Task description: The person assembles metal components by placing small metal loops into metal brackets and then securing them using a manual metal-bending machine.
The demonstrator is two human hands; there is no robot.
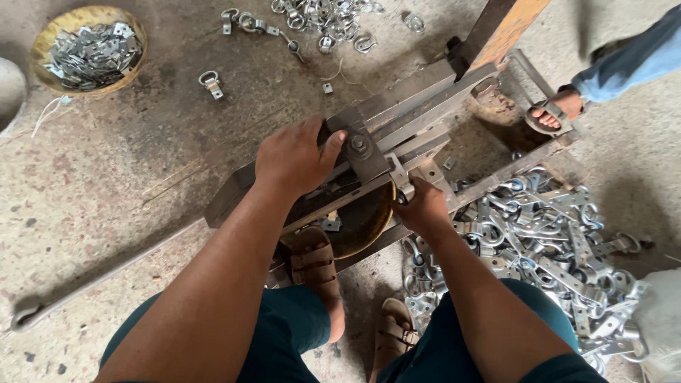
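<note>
Pressing looks underway: left hand (294, 157) clamps the press lever (234, 195) while right hand (423, 208) pinches a metal bracket (401, 186) under the die, so the next stroke likely needs fingers clear.

The one camera sits on my head and looks steeply down past my knees to the concrete floor (106, 177). It is close over the steel lever press (397, 128) under my left hand (294, 156) and right hand (422, 206), with the view's top edge pointing away from me.
</note>
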